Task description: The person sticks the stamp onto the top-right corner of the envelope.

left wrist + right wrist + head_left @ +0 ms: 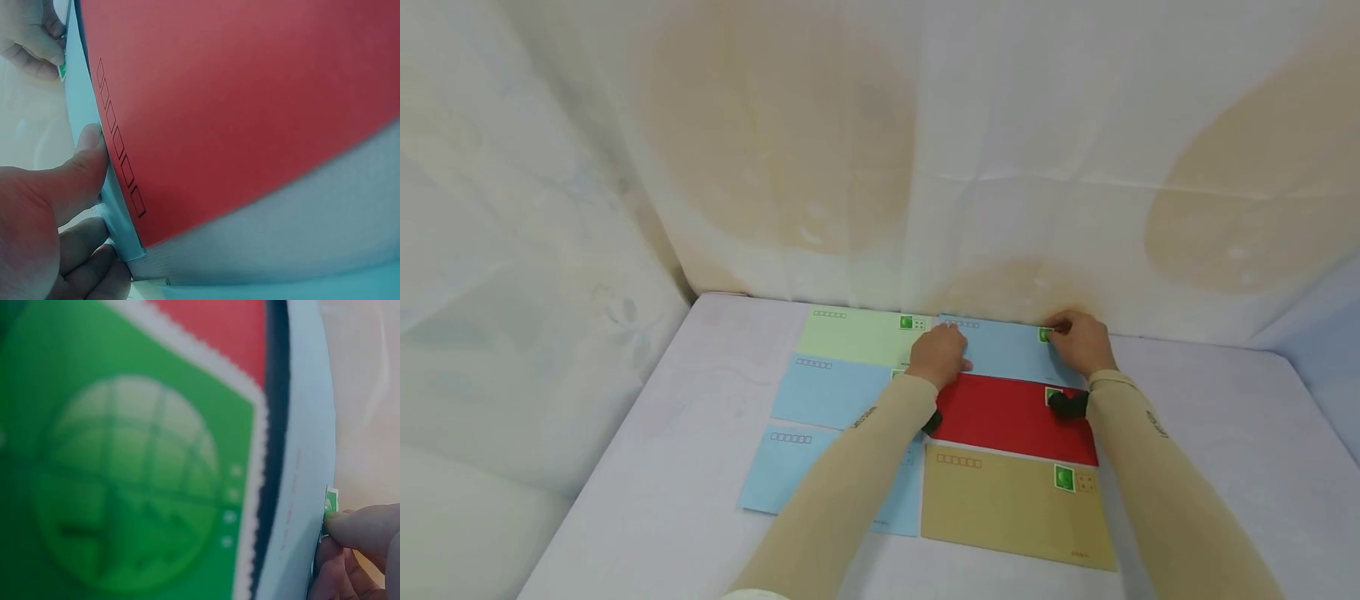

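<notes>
My right hand (1081,343) pinches a small green stamp (332,500) between thumb and fingers at the upper right corner of the back-right blue envelope (1000,346). At that envelope's left end, my left hand (938,354) rests with its thumb (90,159) touching the paper; its other fingers are bent and partly hidden. Directly in front of the blue envelope lies a red envelope (1000,417), bearing a green stamp (131,487) that looms large in the right wrist view. A pale green envelope (857,337) lies left of the blue one, partly under my left hand.
Two more blue envelopes, one at middle left (827,396) and one at front left (797,471), lie partly beneath my left sleeve. A tan envelope (1000,508) with a green stamp (1064,477) is at front right. A patterned cloth (985,167) hangs behind the white table (1210,392).
</notes>
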Tool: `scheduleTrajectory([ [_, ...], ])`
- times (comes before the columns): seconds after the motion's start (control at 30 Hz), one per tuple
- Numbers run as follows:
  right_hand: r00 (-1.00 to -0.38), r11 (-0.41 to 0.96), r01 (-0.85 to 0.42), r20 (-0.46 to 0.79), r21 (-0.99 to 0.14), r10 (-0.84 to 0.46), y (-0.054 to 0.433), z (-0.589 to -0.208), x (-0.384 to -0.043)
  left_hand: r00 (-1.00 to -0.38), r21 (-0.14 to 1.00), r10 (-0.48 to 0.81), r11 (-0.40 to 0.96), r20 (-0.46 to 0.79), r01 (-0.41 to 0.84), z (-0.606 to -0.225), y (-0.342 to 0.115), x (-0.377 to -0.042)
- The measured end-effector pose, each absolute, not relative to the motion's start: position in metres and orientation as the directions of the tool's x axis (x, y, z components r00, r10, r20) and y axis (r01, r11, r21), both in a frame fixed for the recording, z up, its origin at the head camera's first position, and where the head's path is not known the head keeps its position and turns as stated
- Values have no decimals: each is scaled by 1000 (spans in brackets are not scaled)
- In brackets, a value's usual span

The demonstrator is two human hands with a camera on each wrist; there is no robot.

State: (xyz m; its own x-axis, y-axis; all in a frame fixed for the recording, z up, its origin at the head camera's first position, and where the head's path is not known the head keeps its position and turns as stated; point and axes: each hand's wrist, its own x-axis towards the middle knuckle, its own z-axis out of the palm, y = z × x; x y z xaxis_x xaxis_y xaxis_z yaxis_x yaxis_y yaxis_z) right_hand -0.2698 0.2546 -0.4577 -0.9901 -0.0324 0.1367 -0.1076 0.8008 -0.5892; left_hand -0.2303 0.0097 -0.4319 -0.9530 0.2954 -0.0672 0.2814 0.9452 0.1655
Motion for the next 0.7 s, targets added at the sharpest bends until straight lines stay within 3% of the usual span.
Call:
scheduleTrajectory([
  [0.7,-988,802,-123,145,-584,-46,255,-456,-272,-950,143,298,948,-91,284,-433,11,-234],
])
